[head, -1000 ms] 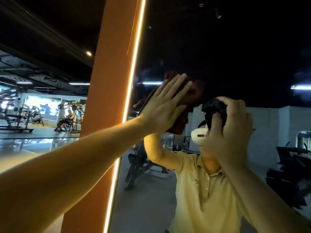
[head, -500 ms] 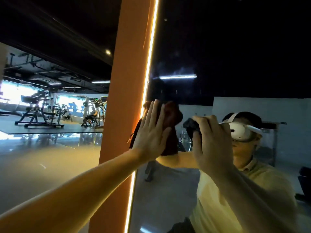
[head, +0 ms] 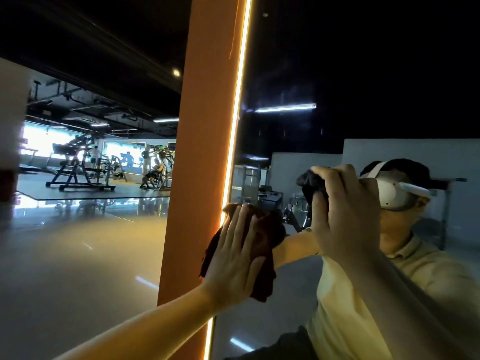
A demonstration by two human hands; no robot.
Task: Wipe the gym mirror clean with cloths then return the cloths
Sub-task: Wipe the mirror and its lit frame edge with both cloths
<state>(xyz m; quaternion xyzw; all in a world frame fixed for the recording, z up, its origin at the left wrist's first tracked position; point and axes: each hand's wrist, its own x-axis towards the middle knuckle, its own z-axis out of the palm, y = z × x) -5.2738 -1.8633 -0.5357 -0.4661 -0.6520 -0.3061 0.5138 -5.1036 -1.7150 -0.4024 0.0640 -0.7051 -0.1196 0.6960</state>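
Left hand (head: 233,258) is pressing the brown cloth (head: 267,235) flat-fingered on the mirror (head: 337,74); right hand (head: 342,211) is clutching the dark cloth (head: 309,183) higher.

Glossy glass mirror (head: 363,74); soft, matt cloths (head: 267,237); glossy floor (head: 78,255).

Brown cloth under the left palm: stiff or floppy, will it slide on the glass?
Probably floppy: the brown cloth bunches and droops past the left hand. Likely light, since a flat palm alone pins it. Should slide easily on the smooth mirror.
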